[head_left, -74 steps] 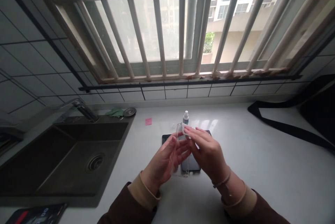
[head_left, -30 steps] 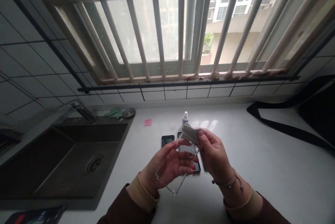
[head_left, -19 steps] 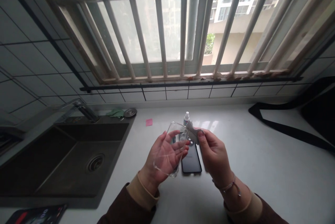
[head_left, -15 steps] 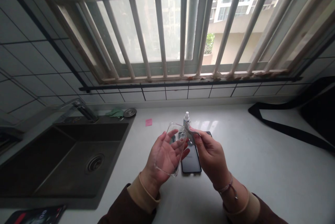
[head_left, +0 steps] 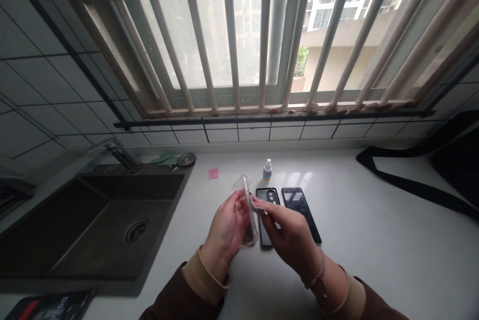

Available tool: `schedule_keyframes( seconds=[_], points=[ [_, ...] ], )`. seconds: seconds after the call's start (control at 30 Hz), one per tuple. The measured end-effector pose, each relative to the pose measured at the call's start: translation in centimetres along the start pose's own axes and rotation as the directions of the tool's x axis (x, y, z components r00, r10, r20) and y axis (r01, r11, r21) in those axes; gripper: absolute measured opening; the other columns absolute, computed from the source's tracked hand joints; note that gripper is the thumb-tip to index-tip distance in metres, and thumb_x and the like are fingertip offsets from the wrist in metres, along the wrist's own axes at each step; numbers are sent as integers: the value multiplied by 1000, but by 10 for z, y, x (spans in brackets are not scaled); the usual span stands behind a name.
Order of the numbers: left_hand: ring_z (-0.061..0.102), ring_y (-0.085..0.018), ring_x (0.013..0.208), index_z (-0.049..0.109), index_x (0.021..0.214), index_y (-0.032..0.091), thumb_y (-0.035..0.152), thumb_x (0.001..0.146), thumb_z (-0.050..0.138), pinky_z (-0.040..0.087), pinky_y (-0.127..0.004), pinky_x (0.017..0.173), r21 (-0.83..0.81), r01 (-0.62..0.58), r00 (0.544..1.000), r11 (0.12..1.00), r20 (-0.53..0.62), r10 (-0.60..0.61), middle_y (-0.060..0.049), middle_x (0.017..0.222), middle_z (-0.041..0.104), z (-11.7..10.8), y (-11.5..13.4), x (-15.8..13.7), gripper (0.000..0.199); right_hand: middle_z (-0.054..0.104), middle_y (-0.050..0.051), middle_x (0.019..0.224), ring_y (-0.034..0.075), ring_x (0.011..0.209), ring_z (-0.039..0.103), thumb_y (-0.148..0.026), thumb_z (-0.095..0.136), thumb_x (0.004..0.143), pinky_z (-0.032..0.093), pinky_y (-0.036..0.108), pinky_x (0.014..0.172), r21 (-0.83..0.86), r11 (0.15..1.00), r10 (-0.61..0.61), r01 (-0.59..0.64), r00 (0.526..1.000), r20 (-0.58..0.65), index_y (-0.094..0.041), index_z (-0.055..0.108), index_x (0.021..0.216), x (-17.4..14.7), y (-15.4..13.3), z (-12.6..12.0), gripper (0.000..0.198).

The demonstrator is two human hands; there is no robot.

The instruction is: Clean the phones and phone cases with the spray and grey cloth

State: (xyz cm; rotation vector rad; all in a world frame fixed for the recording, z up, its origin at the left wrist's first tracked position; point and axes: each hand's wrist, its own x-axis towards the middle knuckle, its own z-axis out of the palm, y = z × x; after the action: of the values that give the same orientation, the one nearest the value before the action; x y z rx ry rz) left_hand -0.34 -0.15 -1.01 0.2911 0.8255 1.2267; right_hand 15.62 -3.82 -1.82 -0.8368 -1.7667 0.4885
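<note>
In my left hand (head_left: 223,225) is a clear phone case (head_left: 253,233), tilted up on its edge so its side faces me. My right hand (head_left: 294,228) pinches a small grey cloth (head_left: 257,204) against the right face of that case. On the counter behind and below my right hand lies a black-edged phone case (head_left: 266,234) with camera openings, partly covered by my fingers. Just right of it rests a dark phone (head_left: 302,210), its screen up. A small white-capped bottle (head_left: 267,172) stands upright beyond them.
At left a dark sink (head_left: 175,210) with a faucet (head_left: 121,155) is set into the white counter. A green cloth (head_left: 165,160), metal strainer (head_left: 186,160) and pink note (head_left: 213,174) lie near it. A black strap (head_left: 407,175) lies at right. A barred window is ahead.
The clear case has turned from showing its face to nearly edge-on. My right hand has moved left and down, bringing the cloth to the case's side. More of the phone and bottle now shows.
</note>
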Motion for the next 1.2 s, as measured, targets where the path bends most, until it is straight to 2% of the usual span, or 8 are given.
schedule_keyframes(
  seconds=[0.1,0.27,0.37,0.43,0.6,0.9,1.03,1.2],
  points=[
    [67,-13,57,68,105,12,21,103,59,58,-24,54,-33,-9,994,999,-108,5,-6,80,71,1,13,3,13,79,5,130,26,116,78,-11,61,101,63,39,101,26,996,-83,81,992,93,-30,71,139,-3,-7,3,43],
    [61,-9,52,70,108,14,22,101,63,48,-17,46,40,5,993,999,-121,0,-3,77,68,-7,25,5,13,82,6,97,23,84,77,-33,57,108,62,32,74,113,946,317,-305,942,-110,-23,79,111,-1,-5,-1,24],
    [59,-9,52,72,112,11,25,101,64,46,-17,45,227,38,999,973,-17,-35,-4,79,69,-8,18,0,19,80,6,99,24,91,74,-44,56,109,61,35,82,164,888,459,-429,841,-287,-23,78,111,4,5,-6,31],
    [60,-9,55,73,113,11,27,101,66,47,-17,46,313,20,998,950,52,-38,-6,83,70,-8,12,-3,22,80,7,110,26,102,75,-44,57,109,60,39,92,168,898,440,-408,847,-298,-25,78,118,5,8,-7,30],
    [58,-7,54,71,110,12,23,104,60,47,-16,49,120,31,999,992,37,-35,-3,79,67,-10,13,3,17,79,7,129,28,128,72,-33,56,110,56,47,112,293,922,268,-254,964,-5,-29,78,126,1,1,0,27],
    [65,-9,56,69,109,17,22,104,58,54,-18,51,-107,-180,965,978,-214,154,-2,81,71,-8,39,8,13,83,9,116,29,123,75,-35,55,111,58,52,110,556,791,151,-254,963,224,-26,78,114,-4,-14,0,25],
    [66,-10,54,70,109,15,26,107,53,55,-19,50,-13,-71,990,997,-125,68,-4,80,73,-10,38,6,21,82,10,108,27,103,79,-49,62,106,66,43,92,639,662,467,-391,882,56,-22,76,109,-3,0,4,31],
    [61,-10,47,73,95,11,31,102,61,42,-15,42,347,132,946,929,236,-222,-8,72,72,-10,29,-8,24,79,8,114,25,108,76,-58,65,102,64,41,97,706,629,691,-326,652,-314,-22,71,114,11,20,-6,38]
  ],
)
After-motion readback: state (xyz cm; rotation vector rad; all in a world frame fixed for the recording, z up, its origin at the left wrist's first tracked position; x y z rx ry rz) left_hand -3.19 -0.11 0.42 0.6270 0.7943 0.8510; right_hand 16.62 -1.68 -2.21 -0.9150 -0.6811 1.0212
